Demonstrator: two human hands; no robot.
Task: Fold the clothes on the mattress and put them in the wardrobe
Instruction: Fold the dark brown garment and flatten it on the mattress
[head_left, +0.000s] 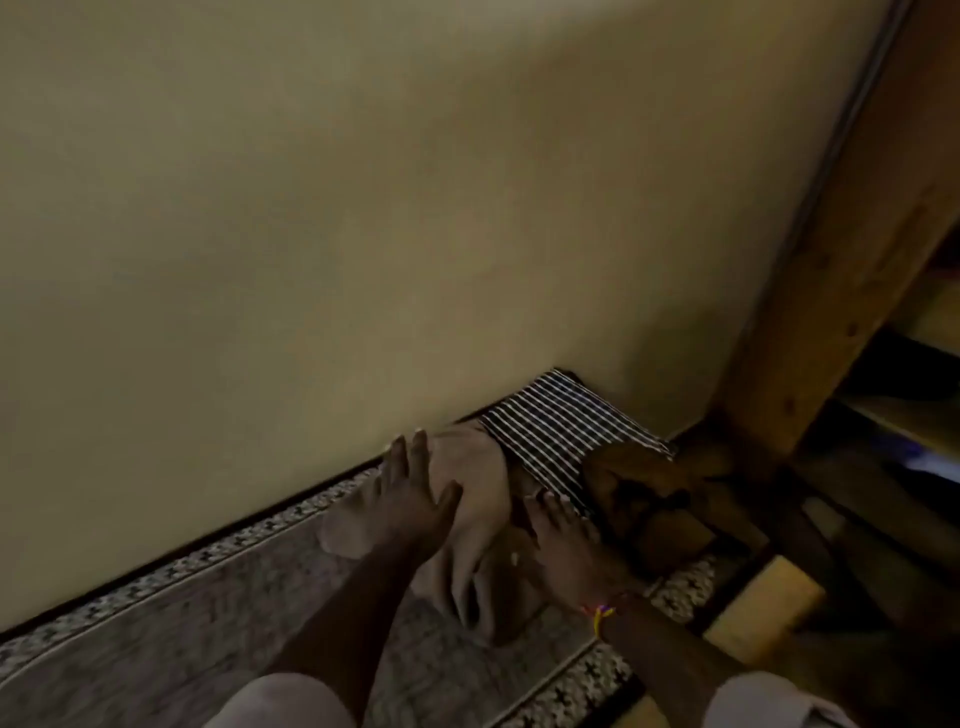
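Observation:
A beige garment (480, 514) lies crumpled on the patterned mattress (218, 613) close to the wall. My left hand (410, 499) rests flat on its left part with fingers spread. My right hand (563, 551) presses on its right side, fingers apart, with a coloured thread around the wrist. Behind the beige cloth a dark cloth with white stripes (566, 431) lies against the wall. The wooden wardrobe (852, 270) stands at the right; its shelves are dim.
A plain cream wall (363, 208) rises right behind the mattress. A brown bundle (649, 488) sits in the dark corner by the wardrobe base. A yellowish floor strip (763, 613) shows at the lower right.

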